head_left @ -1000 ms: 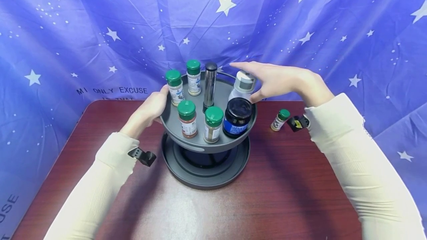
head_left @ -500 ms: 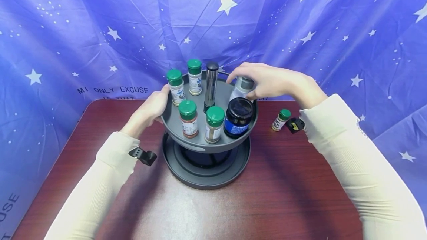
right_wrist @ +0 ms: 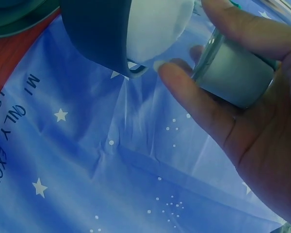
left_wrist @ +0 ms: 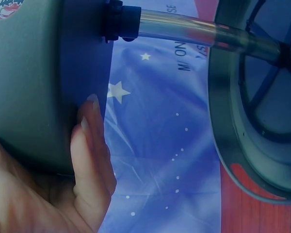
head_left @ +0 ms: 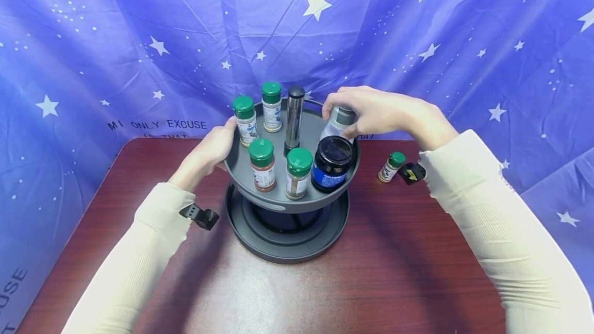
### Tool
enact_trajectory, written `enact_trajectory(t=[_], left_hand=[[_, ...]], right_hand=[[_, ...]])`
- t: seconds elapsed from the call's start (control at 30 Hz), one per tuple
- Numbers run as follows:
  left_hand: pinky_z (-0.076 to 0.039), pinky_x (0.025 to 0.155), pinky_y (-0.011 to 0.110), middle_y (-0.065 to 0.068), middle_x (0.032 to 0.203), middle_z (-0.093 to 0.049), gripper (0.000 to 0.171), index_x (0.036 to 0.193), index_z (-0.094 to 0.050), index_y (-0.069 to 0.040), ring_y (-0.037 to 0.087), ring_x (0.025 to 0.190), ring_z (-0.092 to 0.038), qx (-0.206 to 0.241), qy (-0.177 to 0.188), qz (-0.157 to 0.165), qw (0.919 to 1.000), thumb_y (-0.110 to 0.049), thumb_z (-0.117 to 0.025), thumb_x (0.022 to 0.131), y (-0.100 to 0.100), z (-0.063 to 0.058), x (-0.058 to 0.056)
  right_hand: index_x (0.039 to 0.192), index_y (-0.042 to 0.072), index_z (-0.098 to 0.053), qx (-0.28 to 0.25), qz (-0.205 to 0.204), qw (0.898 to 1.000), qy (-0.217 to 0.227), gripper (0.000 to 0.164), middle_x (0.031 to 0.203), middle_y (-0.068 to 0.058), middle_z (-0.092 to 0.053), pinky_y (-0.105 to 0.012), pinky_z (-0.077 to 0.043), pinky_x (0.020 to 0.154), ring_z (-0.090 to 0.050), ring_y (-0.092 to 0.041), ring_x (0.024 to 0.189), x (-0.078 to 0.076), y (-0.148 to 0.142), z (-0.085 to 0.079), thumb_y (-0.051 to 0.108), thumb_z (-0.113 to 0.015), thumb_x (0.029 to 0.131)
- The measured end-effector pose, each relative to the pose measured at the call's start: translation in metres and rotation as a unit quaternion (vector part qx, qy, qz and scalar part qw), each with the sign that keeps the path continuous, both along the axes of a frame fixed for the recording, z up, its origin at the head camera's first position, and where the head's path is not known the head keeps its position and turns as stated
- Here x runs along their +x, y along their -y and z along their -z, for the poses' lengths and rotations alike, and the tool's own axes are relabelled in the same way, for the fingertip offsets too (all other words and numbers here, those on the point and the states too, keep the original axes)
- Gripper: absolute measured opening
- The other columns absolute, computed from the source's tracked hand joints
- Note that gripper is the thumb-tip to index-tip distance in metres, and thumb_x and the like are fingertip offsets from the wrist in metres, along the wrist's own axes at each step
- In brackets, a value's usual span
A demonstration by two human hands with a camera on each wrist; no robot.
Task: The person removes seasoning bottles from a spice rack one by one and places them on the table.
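My left hand (head_left: 210, 147) grips the left rim of the upper tray (head_left: 241, 185) of a grey two-tier turntable. In the left wrist view its fingers (left_wrist: 89, 165) curl under the tray's edge. My right hand (head_left: 382, 112) holds a clear bottle (head_left: 330, 130) by its grey cap (right_wrist: 240, 73), fingers and thumb curled round it from above. The bottle is at the tray's right rear, behind a dark jar with a blue label (head_left: 330, 164). Its lower part is hidden by that jar.
Several green-capped spice jars stand on the upper tray, including a red-brown one (head_left: 262, 169), around a metal post (head_left: 293, 120). Below is the lower tray (head_left: 287, 254). Another green-capped jar (head_left: 391, 168) is on the table (head_left: 394, 241) at right. A starry curtain (head_left: 185, 40) hangs behind.
My right hand has come down and its fingers have closed round the grey cap of the bottle. My left hand keeps its grip on the tray rim.
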State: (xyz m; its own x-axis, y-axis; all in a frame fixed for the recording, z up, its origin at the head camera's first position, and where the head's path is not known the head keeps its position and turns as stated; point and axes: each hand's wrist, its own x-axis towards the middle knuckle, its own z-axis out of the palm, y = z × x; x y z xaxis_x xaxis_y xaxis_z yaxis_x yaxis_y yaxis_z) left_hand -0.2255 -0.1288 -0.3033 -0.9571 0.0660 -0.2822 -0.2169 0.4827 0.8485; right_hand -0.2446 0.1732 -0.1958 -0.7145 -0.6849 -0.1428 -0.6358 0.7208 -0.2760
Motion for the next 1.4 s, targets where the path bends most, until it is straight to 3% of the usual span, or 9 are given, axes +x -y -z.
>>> enact_trajectory(t=[0.7,0.97,1.2,1.4], left_hand=[[-0.062,0.056,0.045,0.024,0.103,-0.057,0.077,0.124,-0.053,0.006,0.018,0.059,-0.062,-0.01,-0.008,-0.007,0.9999,-0.051,-0.008,0.102,-0.002,0.002,0.0],[-0.062,0.054,0.044,0.025,0.104,-0.056,0.078,0.125,-0.052,0.008,0.016,0.057,-0.061,-0.01,-0.006,-0.002,0.9999,-0.051,-0.007,0.102,-0.001,0.001,0.0],[-0.062,0.054,0.042,0.024,0.099,-0.057,0.079,0.123,-0.052,0.009,0.015,0.054,-0.062,-0.002,-0.004,-0.001,1.0,-0.053,-0.007,0.101,-0.002,0.0,0.001],[-0.061,0.053,0.042,0.021,0.094,-0.057,0.078,0.12,-0.053,0.008,0.015,0.054,-0.061,-0.004,-0.009,-0.006,0.9999,-0.052,-0.007,0.101,-0.001,0.0,0.002]], right_hand=[[0.114,0.013,-0.06,-0.03,0.015,0.999,0.004,0.029,0.108,-0.011,-0.062,-0.04,-0.046,0.081,-0.056,-0.024,0.093,0.003,-0.011,-0.004,0.014,-0.071,0.087],[0.116,0.011,-0.058,-0.054,0.009,0.998,-0.01,0.027,0.105,-0.012,-0.062,-0.04,-0.047,0.078,-0.057,-0.023,0.087,0.004,-0.018,-0.014,0.014,-0.066,0.09],[0.119,0.012,-0.057,-0.068,0.029,0.997,-0.009,0.028,0.107,-0.014,-0.061,-0.038,-0.051,0.069,-0.06,-0.022,0.079,0.011,-0.024,-0.025,0.015,-0.064,0.092],[0.119,0.012,-0.056,-0.062,0.034,0.997,-0.017,0.027,0.11,-0.012,-0.06,-0.038,-0.05,0.069,-0.059,-0.023,0.081,0.013,-0.026,-0.031,0.016,-0.063,0.093]])
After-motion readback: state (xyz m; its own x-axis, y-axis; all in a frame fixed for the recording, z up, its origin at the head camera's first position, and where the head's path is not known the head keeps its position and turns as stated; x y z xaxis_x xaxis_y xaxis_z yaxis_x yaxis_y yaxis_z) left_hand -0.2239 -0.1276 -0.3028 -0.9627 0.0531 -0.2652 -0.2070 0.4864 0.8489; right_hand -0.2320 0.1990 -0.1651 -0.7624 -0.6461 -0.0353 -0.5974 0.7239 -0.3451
